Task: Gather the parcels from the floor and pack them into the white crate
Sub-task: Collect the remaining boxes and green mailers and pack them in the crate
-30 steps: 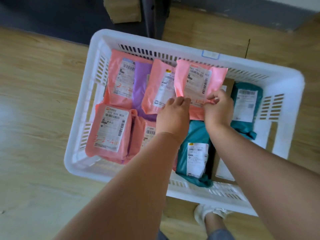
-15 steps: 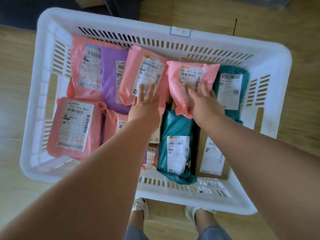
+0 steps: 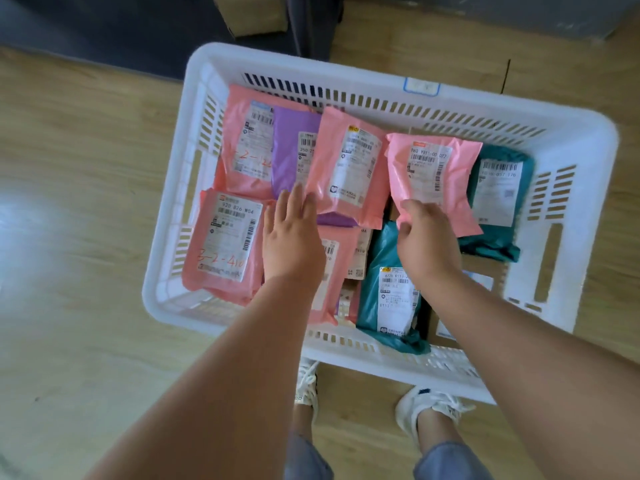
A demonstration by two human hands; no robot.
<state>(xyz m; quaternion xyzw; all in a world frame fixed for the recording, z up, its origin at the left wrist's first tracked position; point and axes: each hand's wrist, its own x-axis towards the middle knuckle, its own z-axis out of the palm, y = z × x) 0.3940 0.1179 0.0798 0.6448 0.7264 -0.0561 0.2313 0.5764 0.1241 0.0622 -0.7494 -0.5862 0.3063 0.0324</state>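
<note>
The white crate (image 3: 585, 140) stands on the wooden floor and holds several parcels. My right hand (image 3: 427, 244) pinches the near left corner of a light pink parcel (image 3: 446, 188), which leans on a teal parcel (image 3: 498, 188) at the right. My left hand (image 3: 292, 237) hovers with straight fingers beside a salmon parcel (image 3: 349, 168) in the middle, fingertips over a purple parcel (image 3: 294, 150). More salmon parcels lie at the back left (image 3: 246, 143) and front left (image 3: 225, 240). A second teal parcel (image 3: 384, 299) lies at the front.
Brown cardboard parcels (image 3: 485, 275) lie under the bags at the crate's right. My two white shoes (image 3: 429, 407) stand just in front of the crate. A dark mat (image 3: 104, 26) and a cardboard box (image 3: 252, 15) are beyond the crate's far side.
My left hand slid left off the middle salmon parcel. My right hand moved from lying on the light pink parcel to pinching its near corner. The camera pulled back and shifted.
</note>
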